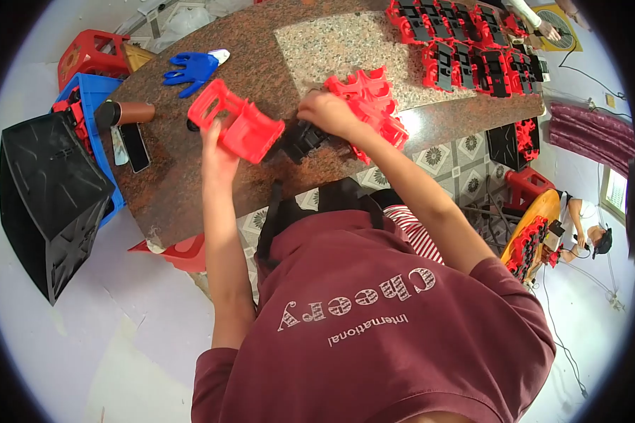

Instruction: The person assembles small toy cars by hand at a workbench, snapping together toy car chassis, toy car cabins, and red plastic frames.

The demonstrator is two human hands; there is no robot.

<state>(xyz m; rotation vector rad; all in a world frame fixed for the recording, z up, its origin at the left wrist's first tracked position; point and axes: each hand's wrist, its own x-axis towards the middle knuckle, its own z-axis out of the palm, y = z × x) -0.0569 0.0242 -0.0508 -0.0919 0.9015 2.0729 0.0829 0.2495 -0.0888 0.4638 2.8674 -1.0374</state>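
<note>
Brown speckled stone counter (190, 176), curved edge toward the person. Large black plastic bin (49, 197) stands off its left end, against a blue crate (95, 92). Rows of red-and-black assembled parts (473, 49) cover the far right of the counter. Heap of red plastic parts (374, 106) lies just behind the right hand. Red plastic frame (240, 123), tilted, sits mid-counter; left hand (217, 151) closed around its near edge. Right hand (328, 113) curled over a small black part (303, 137) beside the frame; grip itself hidden. Blue glove (190, 70), brown cylinder (130, 113) and dark phone (135, 146) lie to the left.
</note>
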